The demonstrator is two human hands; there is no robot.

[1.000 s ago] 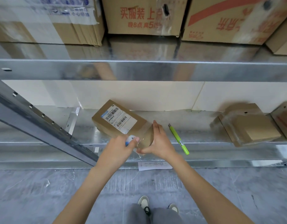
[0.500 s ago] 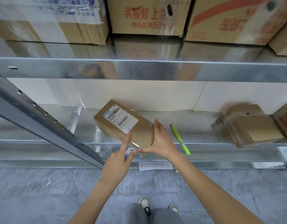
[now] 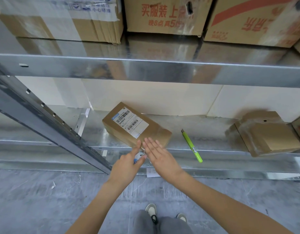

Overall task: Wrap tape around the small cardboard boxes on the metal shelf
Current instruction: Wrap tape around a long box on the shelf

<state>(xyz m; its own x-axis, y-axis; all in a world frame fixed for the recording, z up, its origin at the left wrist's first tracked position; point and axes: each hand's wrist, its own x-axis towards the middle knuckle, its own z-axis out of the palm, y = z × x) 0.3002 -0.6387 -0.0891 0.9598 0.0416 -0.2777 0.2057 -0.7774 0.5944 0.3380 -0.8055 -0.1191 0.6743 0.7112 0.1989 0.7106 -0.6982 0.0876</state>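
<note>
well, box: the labelled cardboard box lies at the metal shelf front edge, within reach for taping.
right hand: fingers flat, pressing its near end, likely smoothing tape.
left hand: holds the tape roll, forefinger out.

Warehouse or stockroom.
Galvanized metal shelf racking over a bare concrete floor, with printed shipping cartons and a barcode-labelled parcel.
</note>
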